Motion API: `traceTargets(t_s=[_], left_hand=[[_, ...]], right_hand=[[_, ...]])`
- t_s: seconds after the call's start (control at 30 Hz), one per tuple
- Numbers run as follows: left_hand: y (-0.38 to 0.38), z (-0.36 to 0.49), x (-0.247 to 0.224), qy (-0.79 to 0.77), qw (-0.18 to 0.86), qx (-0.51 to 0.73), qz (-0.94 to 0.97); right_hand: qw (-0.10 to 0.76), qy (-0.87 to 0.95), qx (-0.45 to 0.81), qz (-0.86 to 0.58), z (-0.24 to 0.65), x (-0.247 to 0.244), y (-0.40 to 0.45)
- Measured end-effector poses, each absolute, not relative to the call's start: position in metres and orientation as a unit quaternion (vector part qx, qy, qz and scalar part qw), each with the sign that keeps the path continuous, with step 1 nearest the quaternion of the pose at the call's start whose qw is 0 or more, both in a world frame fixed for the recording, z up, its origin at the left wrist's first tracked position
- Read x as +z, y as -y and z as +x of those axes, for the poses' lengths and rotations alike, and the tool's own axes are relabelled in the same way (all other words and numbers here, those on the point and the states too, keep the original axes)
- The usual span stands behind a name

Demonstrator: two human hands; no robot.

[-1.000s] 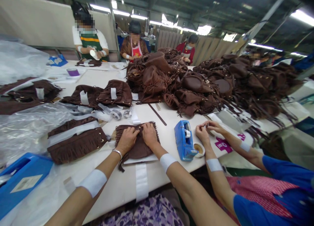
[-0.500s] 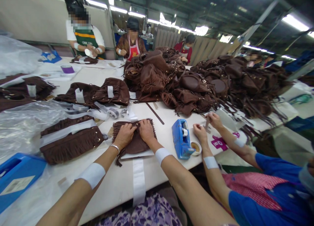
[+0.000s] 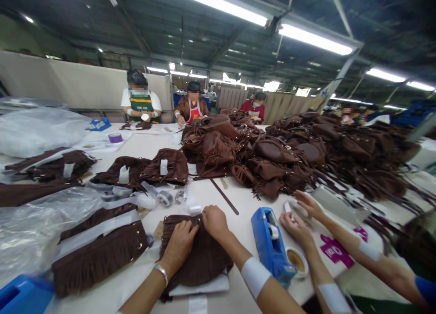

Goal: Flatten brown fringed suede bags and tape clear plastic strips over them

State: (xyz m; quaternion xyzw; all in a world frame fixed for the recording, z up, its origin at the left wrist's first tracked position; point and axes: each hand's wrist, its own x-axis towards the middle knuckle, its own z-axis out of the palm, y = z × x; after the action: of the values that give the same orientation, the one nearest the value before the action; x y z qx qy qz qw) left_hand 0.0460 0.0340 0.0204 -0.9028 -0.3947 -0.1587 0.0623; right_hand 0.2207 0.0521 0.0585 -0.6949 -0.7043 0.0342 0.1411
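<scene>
A dark brown fringed bag (image 3: 199, 261) lies flat before me on the white table, partly over a white sheet (image 3: 204, 287). My left hand (image 3: 179, 243) rests on it, its curled fingers gripping near the upper edge. Close beside it, my right hand (image 3: 215, 221) has its fingers bent over the same edge by a small metal ring. The fingertips are partly hidden, but both hands are closed on the bag. Left of them lies another fringed bag (image 3: 98, 259) with a white paper band (image 3: 102, 227) across it.
A blue tape dispenser (image 3: 269, 241) and a tape roll (image 3: 296, 261) stand to my right, near a co-worker's hands (image 3: 296, 221) holding a small whitish piece. Brown bags (image 3: 272, 150) are heaped behind. A brown strap (image 3: 225, 196) and clear plastic (image 3: 68, 218) lie nearby. Several people work across the table.
My view has tilted up, so the table sits lower. My right hand has shifted slightly up from the left hand and still grips the bag. The co-worker's right hand has opened somewhat.
</scene>
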Motion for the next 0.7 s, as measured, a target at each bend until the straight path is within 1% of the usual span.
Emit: traceTargets(t_s=[0.1,0.23,0.43,0.57,0.7], left_hand=[[-0.025,0.048,0.015,0.410,0.063,-0.161,-0.896],[-0.018,0.049,0.005,0.420,0.063,-0.165,-0.890],[-0.021,0.048,-0.015,0.404,0.075,-0.210,-0.887],[-0.028,0.045,-0.023,0.387,0.073,-0.213,-0.894],[-0.035,0.042,-0.034,0.377,0.067,-0.211,-0.899]], right_hand=[[0.123,0.678,0.072,-0.721,0.231,0.063,-0.092],[0.077,0.667,0.143,-0.727,0.222,0.052,-0.135],[0.035,0.656,0.191,-0.730,0.192,0.033,-0.155],[0.049,0.648,0.203,-0.732,0.199,0.035,-0.168],[0.106,0.688,0.225,-0.682,0.197,0.050,-0.195]])
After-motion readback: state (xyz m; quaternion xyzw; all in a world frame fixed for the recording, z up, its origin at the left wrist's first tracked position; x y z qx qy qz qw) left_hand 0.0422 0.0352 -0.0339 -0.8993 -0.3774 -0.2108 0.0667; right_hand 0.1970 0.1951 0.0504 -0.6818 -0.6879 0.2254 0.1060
